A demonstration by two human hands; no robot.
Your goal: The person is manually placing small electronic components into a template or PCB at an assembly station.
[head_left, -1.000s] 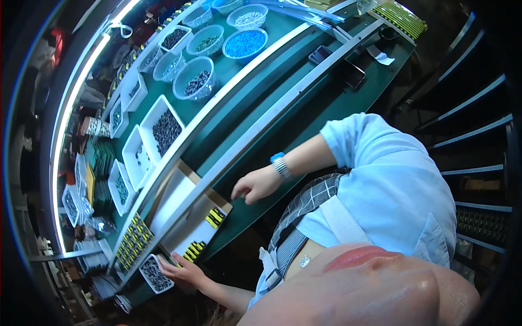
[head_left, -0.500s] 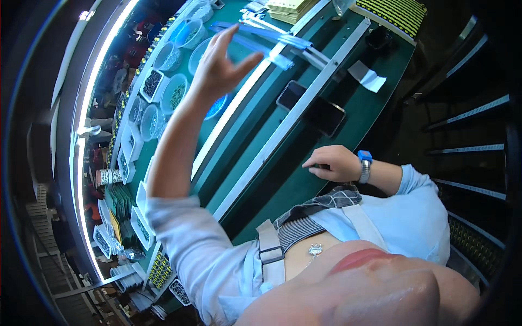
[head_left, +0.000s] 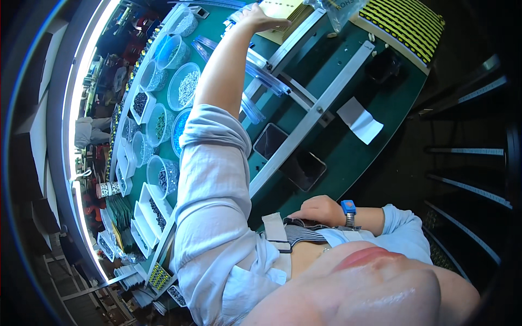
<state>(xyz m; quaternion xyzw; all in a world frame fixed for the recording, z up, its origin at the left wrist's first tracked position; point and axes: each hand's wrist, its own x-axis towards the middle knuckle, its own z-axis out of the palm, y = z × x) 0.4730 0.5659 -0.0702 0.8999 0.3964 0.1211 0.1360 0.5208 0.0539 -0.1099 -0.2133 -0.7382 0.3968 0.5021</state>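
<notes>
My left hand [head_left: 255, 19] is stretched far forward, at the near left side of a stack of pale yellow sheets [head_left: 279, 8]. Its thumb sticks out apart from the fingers over the stack's edge; small white and blue packets lie beneath the fingertips. Below that forearm, translucent blue plastic tubes [head_left: 266, 77] lie across the metal rails. My right hand [head_left: 323, 210], with a blue-faced watch [head_left: 348, 207] on its wrist, rests low against the dark apron cloth at my waist. The fingers are curled in, and their tips and anything in them are hidden.
Clear tubs [head_left: 184, 86] and white bins [head_left: 142, 209] of small parts line the left. Metal rails [head_left: 312, 114] cross the green table, with two phones [head_left: 270, 141] beside them. A white paper [head_left: 360, 120], a clear bag [head_left: 338, 13] and a yellow-black striped stack [head_left: 402, 30] lie rightward.
My left hand has moved forward and right, from above the tubs to the yellow stack. My right hand has drawn back toward my waist. The view has shifted somewhat.
</notes>
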